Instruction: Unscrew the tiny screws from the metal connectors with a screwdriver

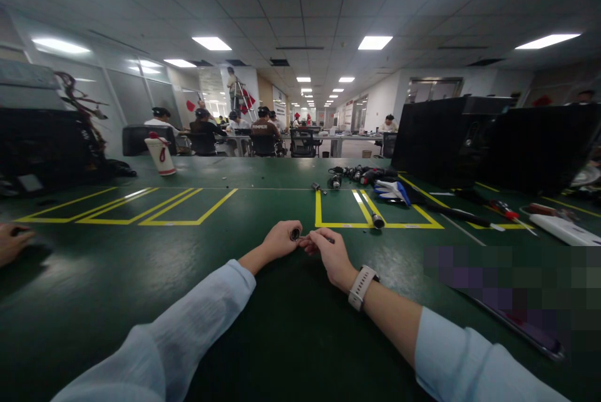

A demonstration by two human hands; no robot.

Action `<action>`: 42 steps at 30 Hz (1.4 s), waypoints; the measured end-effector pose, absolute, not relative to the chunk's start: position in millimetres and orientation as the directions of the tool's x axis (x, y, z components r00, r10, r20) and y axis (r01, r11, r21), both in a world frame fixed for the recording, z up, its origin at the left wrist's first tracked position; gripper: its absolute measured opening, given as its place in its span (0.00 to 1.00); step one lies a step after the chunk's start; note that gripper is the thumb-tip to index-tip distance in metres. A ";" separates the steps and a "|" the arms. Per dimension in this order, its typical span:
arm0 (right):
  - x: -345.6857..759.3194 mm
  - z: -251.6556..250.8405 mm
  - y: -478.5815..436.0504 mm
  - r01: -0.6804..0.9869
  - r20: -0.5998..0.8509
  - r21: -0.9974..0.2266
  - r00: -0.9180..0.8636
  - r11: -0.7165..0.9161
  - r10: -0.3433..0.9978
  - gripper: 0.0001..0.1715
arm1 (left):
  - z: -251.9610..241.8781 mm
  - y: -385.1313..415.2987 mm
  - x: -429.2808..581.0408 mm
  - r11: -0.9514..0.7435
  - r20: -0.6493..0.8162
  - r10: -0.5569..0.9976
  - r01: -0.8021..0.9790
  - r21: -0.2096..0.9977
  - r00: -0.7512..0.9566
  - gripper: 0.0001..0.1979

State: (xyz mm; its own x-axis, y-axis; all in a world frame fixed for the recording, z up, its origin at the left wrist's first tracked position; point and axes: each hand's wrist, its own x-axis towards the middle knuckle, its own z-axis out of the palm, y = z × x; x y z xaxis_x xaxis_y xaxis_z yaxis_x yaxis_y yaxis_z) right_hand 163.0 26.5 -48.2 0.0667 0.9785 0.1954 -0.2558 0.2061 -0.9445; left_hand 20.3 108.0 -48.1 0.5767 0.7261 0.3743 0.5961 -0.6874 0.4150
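My left hand (280, 240) is closed around a small dark cylindrical part (295, 235), its round open end turned toward me. Close beside it, my right hand (331, 258) pinches a thin tool (305, 238) whose exact kind I cannot make out. The tool's tip lies near the part; whether they touch is unclear. Both hands are just above the green table (282, 201). A short metal cylinder (377, 221) lies on the yellow tape to the right of my hands. Beyond it are a blue-and-white glove (392, 191) and a pile of black metal parts (359, 174).
Another person's hand (14, 243) rests at the left edge. A white cup (161, 154) stands at the back left. On the right are a red-handled screwdriver (503, 208), a white power strip (566, 228) and a black computer case (439, 142). Several people sit beyond the table.
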 end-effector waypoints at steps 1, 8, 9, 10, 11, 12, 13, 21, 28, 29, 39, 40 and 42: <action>163.8 -48.3 27.6 -0.276 0.170 -0.943 0.073 0.184 0.983 0.09 | -45.9 107.7 20.3 -0.687 0.348 0.725 0.593 0.419 0.594 0.06; 168.7 -49.6 34.8 -0.413 0.039 -0.908 0.090 0.073 0.995 0.11 | -23.2 110.9 14.1 -0.699 0.166 0.676 0.555 0.452 0.718 0.16; 168.9 -49.0 34.9 -0.426 0.034 -0.902 0.093 0.071 0.995 0.11 | -20.6 111.9 12.3 -0.701 0.143 0.667 0.551 0.452 0.731 0.16; 169.0 -48.3 34.8 -0.438 0.031 -0.896 0.097 0.070 0.995 0.11 | -18.5 112.9 10.4 -0.700 0.115 0.658 0.548 0.459 0.744 0.16; 168.9 -47.4 34.5 -0.447 0.028 -0.892 0.101 0.070 0.995 0.11 | -16.9 113.9 8.4 -0.690 0.079 0.652 0.546 0.476 0.754 0.17; 168.7 -46.5 34.1 -0.455 0.024 -0.888 0.104 0.069 0.994 0.11 | -15.6 115.0 6.5 -0.667 0.039 0.652 0.550 0.503 0.757 0.19; 168.4 -45.7 33.7 -0.461 0.020 -0.885 0.106 0.067 0.994 0.11 | -14.6 116.2 4.7 -0.637 -0.002 0.659 0.560 0.529 0.752 0.21; 167.5 -44.0 31.7 -0.452 0.009 -0.890 0.102 0.055 0.995 0.11 | -7.7 123.0 -2.7 -0.673 -0.124 0.600 0.582 0.456 0.790 0.20; 168.7 -44.5 30.8 -0.414 0.033 -0.907 0.120 0.081 0.992 0.11 | -4.8 119.5 -2.9 -0.594 -0.137 0.620 0.576 0.562 0.773 0.22; 169.0 -45.0 30.8 -0.407 0.041 -0.909 0.125 0.089 0.991 0.11 | -4.2 119.0 -3.0 -0.588 -0.132 0.623 0.572 0.572 0.771 0.21; 169.9 -49.7 32.2 -0.319 0.098 -0.937 0.150 0.142 0.984 0.11 | -5.1 120.3 -5.2 -0.603 -0.061 0.630 0.537 0.590 0.774 0.18; 169.8 -50.1 32.5 -0.311 0.112 -0.938 0.155 0.156 0.981 0.11 | -6.2 121.1 -5.9 -0.599 -0.056 0.633 0.534 0.597 0.772 0.18; 169.5 -50.8 32.9 -0.290 0.147 -0.938 0.163 0.189 0.976 0.11 | -8.6 122.9 -7.2 -0.585 -0.049 0.634 0.519 0.623 0.772 0.18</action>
